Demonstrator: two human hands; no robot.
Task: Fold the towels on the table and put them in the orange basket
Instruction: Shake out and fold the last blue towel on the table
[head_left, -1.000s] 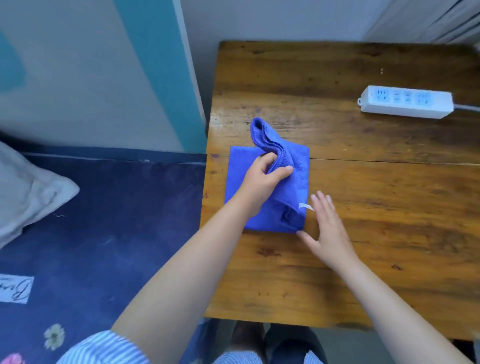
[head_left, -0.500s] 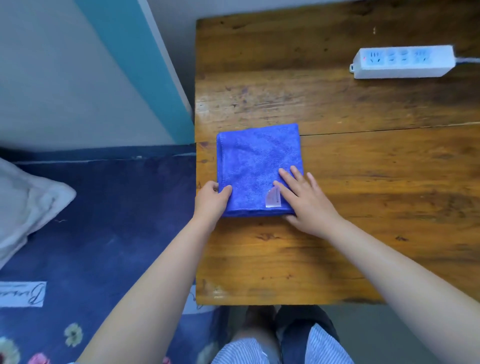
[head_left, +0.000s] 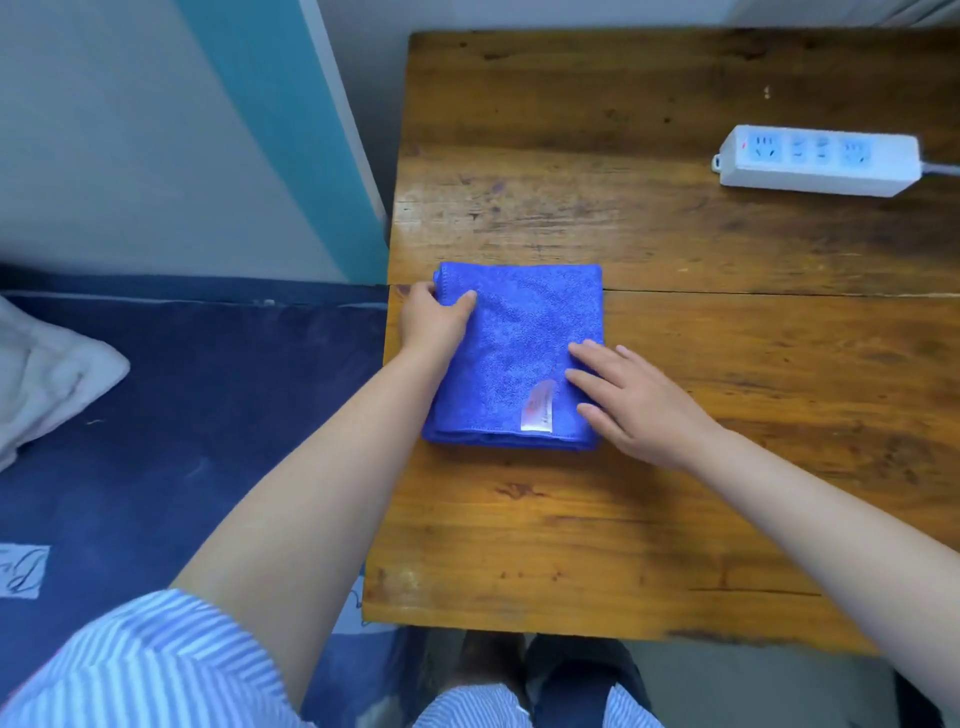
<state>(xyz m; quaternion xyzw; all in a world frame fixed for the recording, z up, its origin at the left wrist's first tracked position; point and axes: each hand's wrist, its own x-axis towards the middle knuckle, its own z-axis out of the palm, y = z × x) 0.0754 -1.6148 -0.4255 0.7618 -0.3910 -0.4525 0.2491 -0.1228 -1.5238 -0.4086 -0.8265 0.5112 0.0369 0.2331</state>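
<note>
Folded blue towel lying near the left edge of a wooden table.

The fluffy microfibre towel (head_left: 519, 343), a neat square, is lying on the scuffed plank table (head_left: 571, 545). The right hand (head_left: 631, 402) is resting flat, fingers relaxed, beside its unreadable white tag (head_left: 537, 413); the left hand (head_left: 434, 319) is pinching the far-left corner.

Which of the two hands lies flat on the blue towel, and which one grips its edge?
The right hand lies flat, fingers straight, on the blue towel beside its white label. The left hand grips the far left edge, thumb on top.
</note>
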